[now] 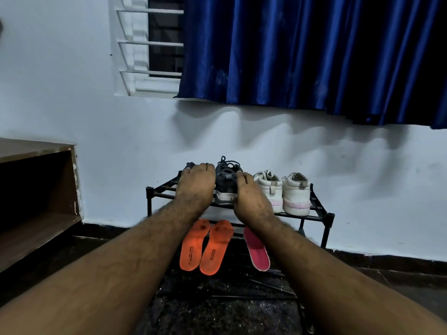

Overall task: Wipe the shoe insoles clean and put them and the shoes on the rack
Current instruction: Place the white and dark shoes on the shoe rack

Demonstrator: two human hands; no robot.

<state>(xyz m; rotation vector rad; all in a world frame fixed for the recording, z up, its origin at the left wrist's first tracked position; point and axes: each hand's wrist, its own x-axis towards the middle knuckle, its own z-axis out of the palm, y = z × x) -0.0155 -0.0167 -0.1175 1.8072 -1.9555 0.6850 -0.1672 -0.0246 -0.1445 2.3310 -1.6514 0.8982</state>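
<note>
A black metal shoe rack (321,213) stands against the wall. On its top tier sit two dark grey shoes and a pair of white shoes (284,192). My left hand (196,187) lies over the left dark shoe (189,165) and hides most of it. My right hand (251,197) grips the heel side of the right dark shoe (226,180). Two orange insoles (205,247) lean side by side against the lower tier. A pink insole (257,252) leans to their right, partly behind my right forearm.
A wooden cabinet with an open shelf (41,189) stands at the left. A blue curtain (314,52) hangs over the barred window above the rack. A dark speckled mat (217,308) lies on the floor in front of the rack.
</note>
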